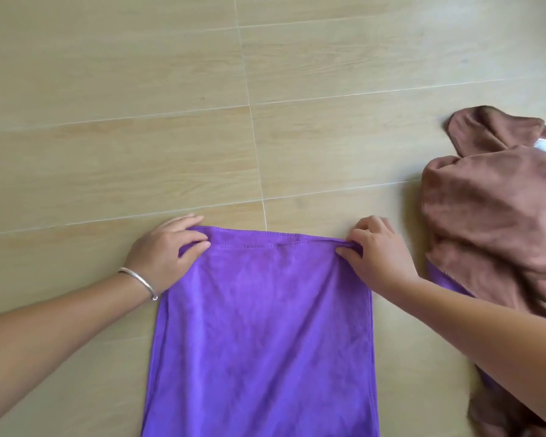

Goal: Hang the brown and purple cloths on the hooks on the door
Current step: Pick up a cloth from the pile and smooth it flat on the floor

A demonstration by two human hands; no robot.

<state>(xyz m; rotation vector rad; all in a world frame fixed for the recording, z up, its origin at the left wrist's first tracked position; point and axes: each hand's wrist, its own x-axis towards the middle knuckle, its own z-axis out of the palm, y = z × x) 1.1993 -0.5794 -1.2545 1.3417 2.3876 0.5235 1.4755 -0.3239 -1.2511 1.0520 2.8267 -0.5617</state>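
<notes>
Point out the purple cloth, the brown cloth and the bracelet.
purple cloth (pixel 262 326), head view, middle of the flat panel.
brown cloth (pixel 492 209), head view, crumpled middle.
bracelet (pixel 141 279), head view, band on left wrist.

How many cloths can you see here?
2, perhaps more. The purple cloth is held at its top corners by both hands; the brown cloth lies crumpled at right, with purple fabric peeking from beneath it.

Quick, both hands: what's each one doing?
Left hand: pinches the purple cloth's top left corner.
Right hand: pinches its top right corner.
</notes>
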